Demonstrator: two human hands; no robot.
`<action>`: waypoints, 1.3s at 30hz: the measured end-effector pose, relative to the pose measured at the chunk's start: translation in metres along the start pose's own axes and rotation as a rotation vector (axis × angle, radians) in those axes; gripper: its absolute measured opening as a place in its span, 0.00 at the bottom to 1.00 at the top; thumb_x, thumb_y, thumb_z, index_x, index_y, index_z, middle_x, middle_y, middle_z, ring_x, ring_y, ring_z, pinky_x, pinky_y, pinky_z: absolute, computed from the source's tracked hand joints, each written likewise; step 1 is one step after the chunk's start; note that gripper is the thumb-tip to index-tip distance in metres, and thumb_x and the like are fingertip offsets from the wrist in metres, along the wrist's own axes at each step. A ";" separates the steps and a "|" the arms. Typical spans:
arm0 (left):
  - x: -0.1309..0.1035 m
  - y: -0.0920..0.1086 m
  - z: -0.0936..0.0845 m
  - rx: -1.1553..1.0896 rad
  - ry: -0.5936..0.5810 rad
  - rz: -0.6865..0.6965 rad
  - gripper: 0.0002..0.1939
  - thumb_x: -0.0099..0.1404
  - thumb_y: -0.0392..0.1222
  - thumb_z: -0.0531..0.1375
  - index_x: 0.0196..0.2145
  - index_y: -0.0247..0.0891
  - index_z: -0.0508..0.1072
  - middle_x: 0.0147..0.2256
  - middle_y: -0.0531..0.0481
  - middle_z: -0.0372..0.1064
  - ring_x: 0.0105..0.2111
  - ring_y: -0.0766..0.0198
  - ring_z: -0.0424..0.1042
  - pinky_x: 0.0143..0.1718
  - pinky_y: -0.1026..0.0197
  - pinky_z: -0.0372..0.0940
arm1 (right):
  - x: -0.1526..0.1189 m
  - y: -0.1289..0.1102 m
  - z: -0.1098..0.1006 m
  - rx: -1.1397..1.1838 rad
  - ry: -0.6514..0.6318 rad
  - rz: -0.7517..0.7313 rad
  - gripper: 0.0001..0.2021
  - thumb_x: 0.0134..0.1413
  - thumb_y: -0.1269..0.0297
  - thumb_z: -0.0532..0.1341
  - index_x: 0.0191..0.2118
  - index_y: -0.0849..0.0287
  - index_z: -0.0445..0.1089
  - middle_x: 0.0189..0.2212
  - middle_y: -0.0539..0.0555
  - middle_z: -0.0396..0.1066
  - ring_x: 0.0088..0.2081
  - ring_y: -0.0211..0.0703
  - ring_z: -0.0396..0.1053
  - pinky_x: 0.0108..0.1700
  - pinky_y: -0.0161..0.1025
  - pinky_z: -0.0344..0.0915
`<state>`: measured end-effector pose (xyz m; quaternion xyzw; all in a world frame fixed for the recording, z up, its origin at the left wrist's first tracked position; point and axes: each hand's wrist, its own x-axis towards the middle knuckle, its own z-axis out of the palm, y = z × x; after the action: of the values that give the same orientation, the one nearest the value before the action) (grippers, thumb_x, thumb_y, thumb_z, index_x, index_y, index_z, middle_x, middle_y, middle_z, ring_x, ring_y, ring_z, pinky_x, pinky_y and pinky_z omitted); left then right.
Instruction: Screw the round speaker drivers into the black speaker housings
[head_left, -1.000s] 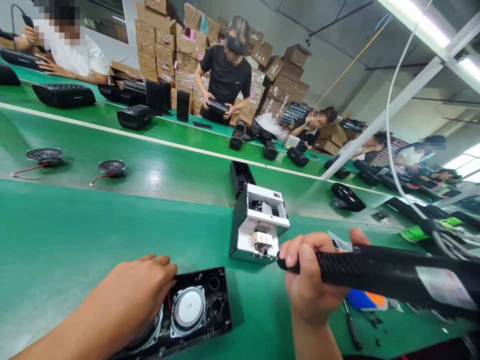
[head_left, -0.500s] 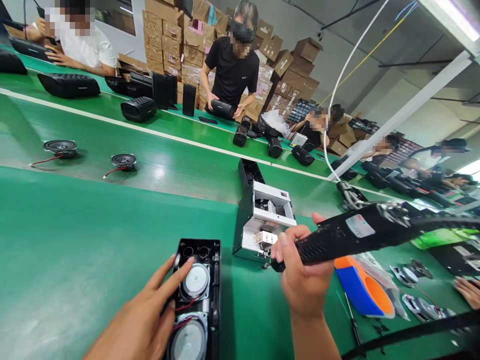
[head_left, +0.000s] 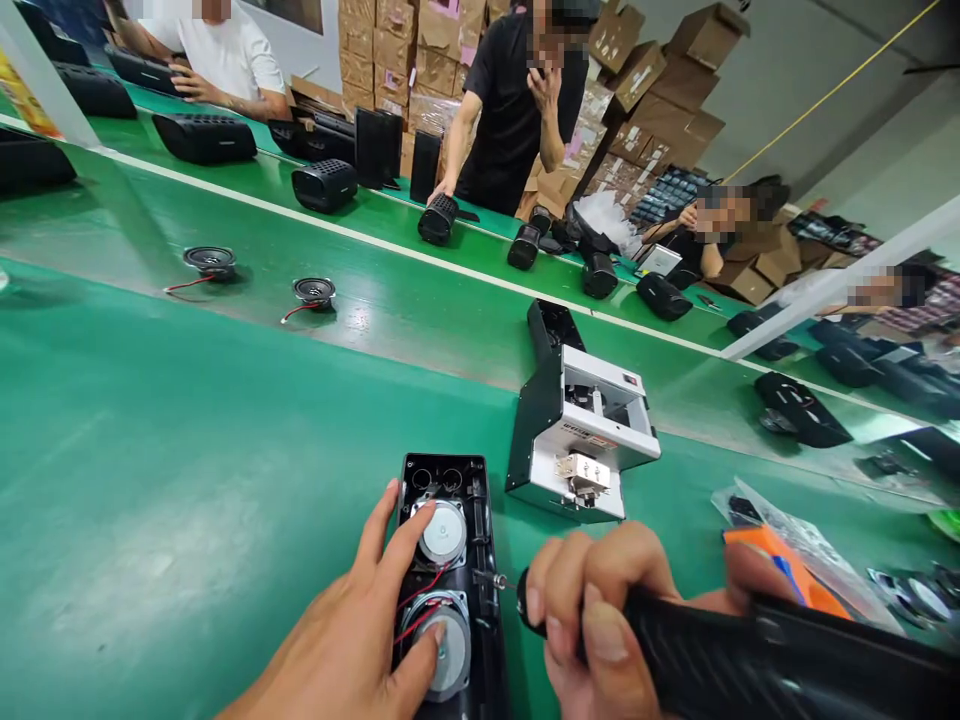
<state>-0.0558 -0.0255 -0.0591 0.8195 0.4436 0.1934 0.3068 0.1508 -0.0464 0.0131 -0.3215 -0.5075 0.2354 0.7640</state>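
Observation:
A black speaker housing (head_left: 484, 600) lies on the green table with an upper round speaker (head_left: 441, 532) and a lower round speaker (head_left: 448, 645) inside, red wires between them. My left hand (head_left: 360, 610) rests over the housing's left side, fingers spread, fingertips on both speakers. My right hand (head_left: 607, 610) is wrapped round a black electric screwdriver (head_left: 750, 650). Its bit points left, with a small screw (head_left: 500, 580) at the tip, over the housing's right edge. Whether the screw touches the housing, I cannot tell.
A white and black screw feeder (head_left: 592, 430) stands beyond the housing. An orange holder (head_left: 784, 565) and plastic bag (head_left: 810, 550) lie to the right. Loose speakers (head_left: 210, 262) sit on the line at left. People work across the table.
My right hand has brought the screwdriver from the feeder's front to the housing's right side. My left hand is still on the housing, its thumb now on the lower speaker. The view has shifted.

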 end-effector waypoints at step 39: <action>0.006 0.009 0.026 -0.008 0.200 -0.117 0.30 0.82 0.50 0.51 0.77 0.60 0.57 0.85 0.45 0.42 0.50 0.50 0.88 0.45 0.50 0.84 | -0.018 0.060 -0.003 -0.199 -0.094 0.028 0.19 0.72 0.66 0.69 0.62 0.47 0.65 0.36 0.47 0.68 0.33 0.44 0.69 0.37 0.43 0.70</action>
<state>-0.0316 -0.0329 -0.0720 0.7677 0.5183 0.2576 0.2751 0.1448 -0.0186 -0.0428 -0.3912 -0.5592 0.2094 0.7003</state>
